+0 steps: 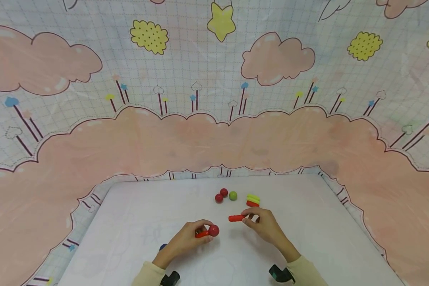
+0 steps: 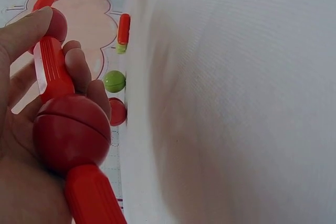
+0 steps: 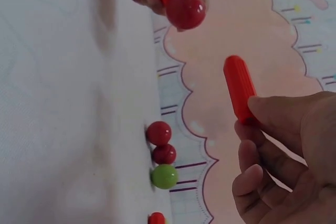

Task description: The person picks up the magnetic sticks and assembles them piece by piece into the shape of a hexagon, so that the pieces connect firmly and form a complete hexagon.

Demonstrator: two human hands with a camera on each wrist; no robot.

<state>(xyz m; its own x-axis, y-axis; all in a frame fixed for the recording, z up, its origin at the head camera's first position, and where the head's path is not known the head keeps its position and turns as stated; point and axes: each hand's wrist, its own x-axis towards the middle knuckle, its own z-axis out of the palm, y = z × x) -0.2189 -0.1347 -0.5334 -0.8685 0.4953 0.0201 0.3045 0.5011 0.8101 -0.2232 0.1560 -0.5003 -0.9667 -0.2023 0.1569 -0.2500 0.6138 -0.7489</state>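
My left hand (image 1: 191, 239) grips a joined piece made of red rods and red balls; its end ball (image 1: 213, 230) sticks out past the fingertips. The left wrist view shows a second ball (image 2: 72, 134) at the palm, with a red rod (image 2: 95, 195) on either side of it. Between thumb and fingers, my right hand (image 1: 266, 225) pinches one red rod (image 3: 239, 88) near its end, its free end pointing toward the left hand. A gap separates this rod from the ball in the left hand.
Behind the hands lie two red balls (image 1: 219, 198), a green ball (image 1: 233, 195) and yellow-green rods (image 1: 253, 198) beside a red rod (image 1: 252, 204) on the white table (image 1: 146, 206). A blue object (image 1: 163, 246) is partly hidden behind the left forearm.
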